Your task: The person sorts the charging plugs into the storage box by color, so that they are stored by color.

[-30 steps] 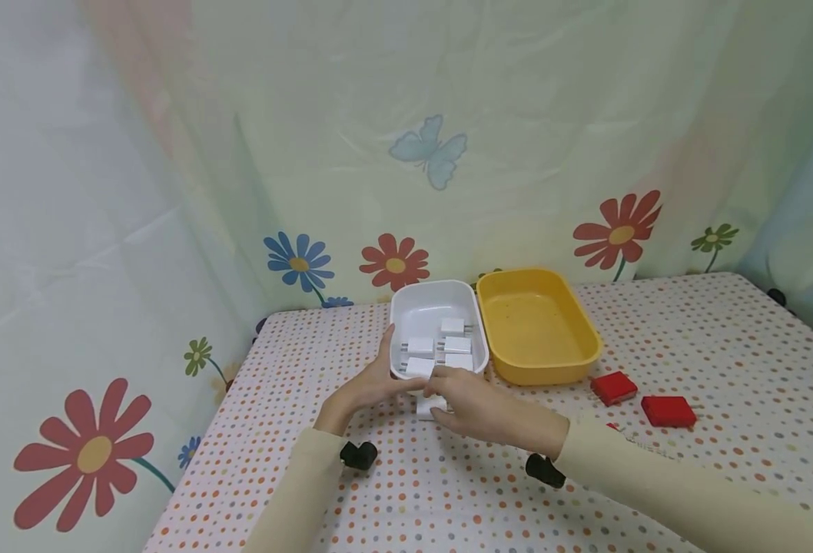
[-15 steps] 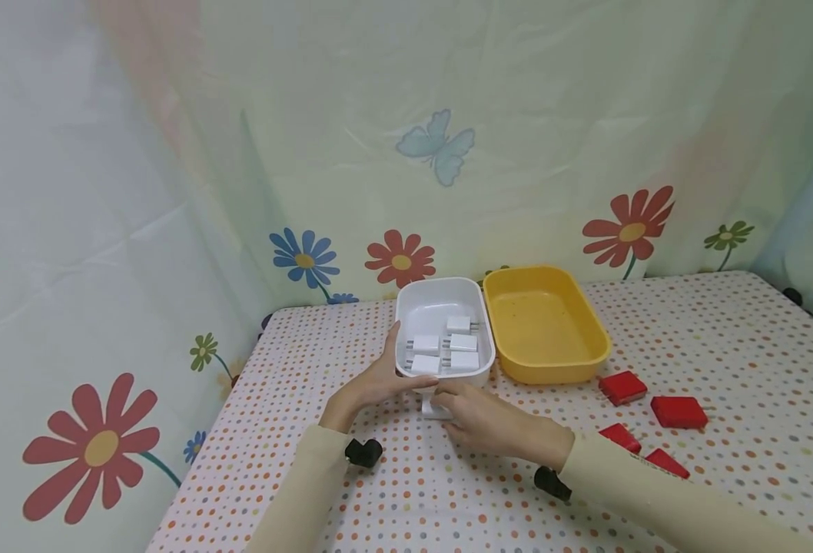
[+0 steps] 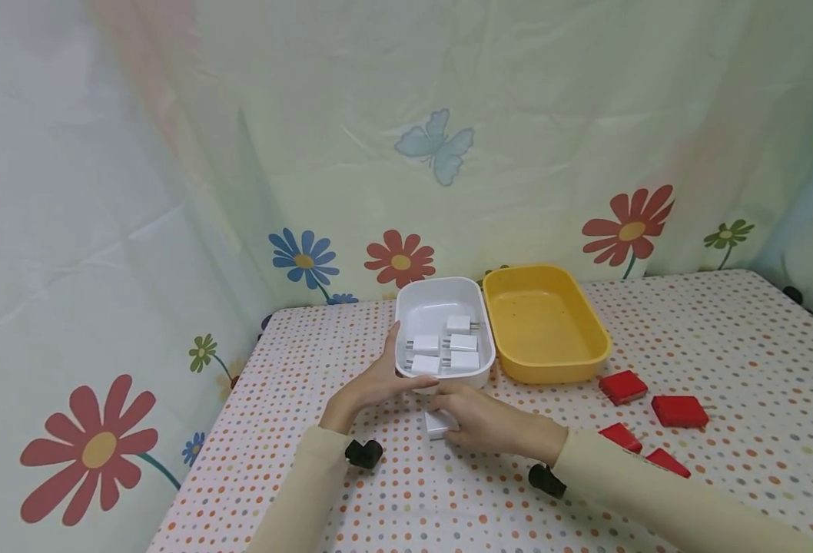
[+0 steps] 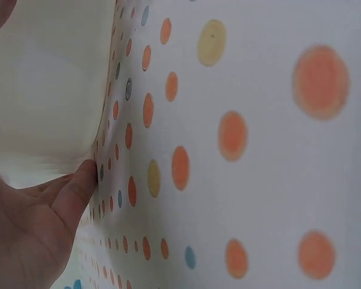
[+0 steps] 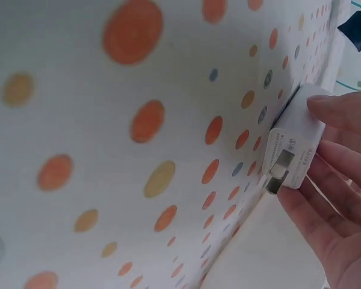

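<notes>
The white tray [image 3: 423, 311] lies on the dotted surface [image 3: 379, 491], and the person's left hand [image 3: 379, 379] is spread wide at its near left corner, fingers along its left side, the thumb stretched past its near end. The left wrist view shows that hand up against the tray's outer wall.

Just in front of the tray's near end, the right hand [image 3: 479, 421] pinches a white charger [image 3: 437, 425] between thumb and fingers, close by the left thumb. In the right wrist view, the end face of this charger shows small print and two metal prongs; whether it touches the surface, I cannot tell.

Inside the tray, toward its near end, lie five white chargers [image 3: 462, 343], apart from one another: two on the left with prongs pointing left, three on the right, of which only the farthest points its prongs right.

Right beside the tray, on its right, stands a yellow tray [image 3: 541, 326]. Farther to the right of the white tray and nearer the person lie four red blocks [image 3: 679, 412], two of them partly covered by the right sleeve [image 3: 655, 491]. Behind the tray hangs a flowered curtain [image 3: 351, 115].
</notes>
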`<state>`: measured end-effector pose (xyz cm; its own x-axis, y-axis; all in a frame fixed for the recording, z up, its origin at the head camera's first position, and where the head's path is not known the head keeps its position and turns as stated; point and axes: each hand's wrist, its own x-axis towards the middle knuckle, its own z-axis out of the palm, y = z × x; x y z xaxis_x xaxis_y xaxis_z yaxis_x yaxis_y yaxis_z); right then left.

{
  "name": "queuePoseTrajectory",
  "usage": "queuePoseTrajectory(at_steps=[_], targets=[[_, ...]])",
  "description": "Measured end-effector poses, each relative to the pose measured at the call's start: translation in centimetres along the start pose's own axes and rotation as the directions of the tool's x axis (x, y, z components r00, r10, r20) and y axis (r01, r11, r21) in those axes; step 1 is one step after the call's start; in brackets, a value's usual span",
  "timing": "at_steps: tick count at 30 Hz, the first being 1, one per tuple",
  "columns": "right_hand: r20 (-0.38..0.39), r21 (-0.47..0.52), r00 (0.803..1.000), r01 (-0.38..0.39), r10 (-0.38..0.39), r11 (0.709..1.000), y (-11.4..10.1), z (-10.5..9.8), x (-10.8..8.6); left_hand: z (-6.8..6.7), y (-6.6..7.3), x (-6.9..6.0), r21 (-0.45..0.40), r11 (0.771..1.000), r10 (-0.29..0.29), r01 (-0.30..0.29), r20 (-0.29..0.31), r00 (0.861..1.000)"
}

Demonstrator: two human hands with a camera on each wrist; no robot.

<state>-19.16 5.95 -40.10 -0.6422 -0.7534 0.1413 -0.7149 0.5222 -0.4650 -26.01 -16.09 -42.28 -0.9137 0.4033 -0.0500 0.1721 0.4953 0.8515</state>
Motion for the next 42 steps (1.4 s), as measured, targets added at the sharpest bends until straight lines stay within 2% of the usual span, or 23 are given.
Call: queuePoseTrajectory(at_steps=[11,17,20,25,28,31,34,39,42], targets=[[0.039,0.015,0.999,-0.006,0.005,1.000,0.7,0.2,0.5,0.1,0.2,0.0,0.005,1.000,0.023,-0.023,-0.005,1.000],[0.074,0.026,0.997,0.018,-0.020,1.000,0.3,-0.9,0.4,0.1,-0.2,0.0,-0.013,0.999,0.042,-0.042,0.004,0.999],[0.051,0.010,0.998,0.043,-0.043,0.999,0.1,-2.2,0.4,0.1,-0.2,0.0,-0.010,0.999,0.036,-0.036,0.000,0.999],[-0.073,-0.034,0.995,0.072,-0.074,0.997,0.6,-5.0,1.4,-0.2,-0.1,0.1,-0.033,0.997,0.068,-0.067,0.018,0.998],[-0.153,-0.039,0.987,0.038,-0.043,0.999,1.4,-6.4,2.4,-0.1,-0.1,0.3,-0.033,0.997,0.064,-0.063,0.026,0.998],[-0.200,-0.045,0.980,-0.010,0.000,0.999,2.5,-7.3,3.8,-0.1,-0.1,0.3,-0.018,0.999,0.032,-0.032,0.023,0.999],[-0.207,-0.061,0.976,-0.074,0.060,0.995,3.8,-7.4,5.2,-0.2,-0.1,0.2,-0.014,1.000,0.016,-0.016,0.022,1.000],[-0.191,-0.031,0.963,-0.202,0.193,0.979,6.0,-6.7,7.7,-0.1,0.2,0.0,-0.003,1.000,-0.011,0.011,0.010,1.000],[-0.186,-0.034,0.955,-0.243,0.233,0.969,7.0,-6.4,8.8,0.0,0.4,0.0,-0.006,1.000,-0.016,0.016,-0.001,1.000]])
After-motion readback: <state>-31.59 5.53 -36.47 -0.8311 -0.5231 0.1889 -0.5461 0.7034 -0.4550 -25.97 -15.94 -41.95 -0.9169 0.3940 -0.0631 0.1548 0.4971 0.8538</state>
